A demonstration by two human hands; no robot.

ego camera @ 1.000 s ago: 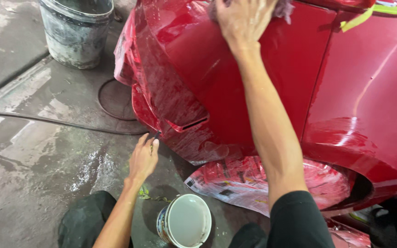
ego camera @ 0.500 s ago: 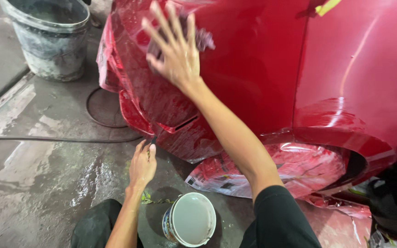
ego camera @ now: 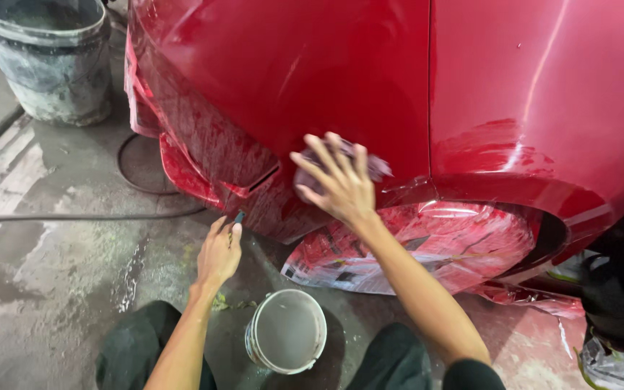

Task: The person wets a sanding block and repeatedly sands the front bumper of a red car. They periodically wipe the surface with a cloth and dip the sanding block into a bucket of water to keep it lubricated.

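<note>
My right hand (ego camera: 334, 180) presses a greyish sanding pad (ego camera: 374, 167) flat against the low part of a glossy red car body (ego camera: 326, 79), fingers spread, just above the wheel arch. My left hand (ego camera: 219, 253) rests near the lower edge of the red bumper (ego camera: 189, 170), pinching a small green-tipped thing (ego camera: 239, 216) between thumb and fingers. A small white bucket (ego camera: 287, 331) stands on the floor between my knees.
The wheel opening is masked with red-sprayed paper and film (ego camera: 427, 245). A large grey bucket (ego camera: 45, 58) stands at the upper left. A hose (ego camera: 74, 215) runs across the wet concrete floor (ego camera: 52, 282). Dark gear lies at the right edge (ego camera: 619, 296).
My right hand with the pad has slid down the red panel from high up to just above the wheel arch. The view has shifted left. My left hand stays low by the bumper.
</note>
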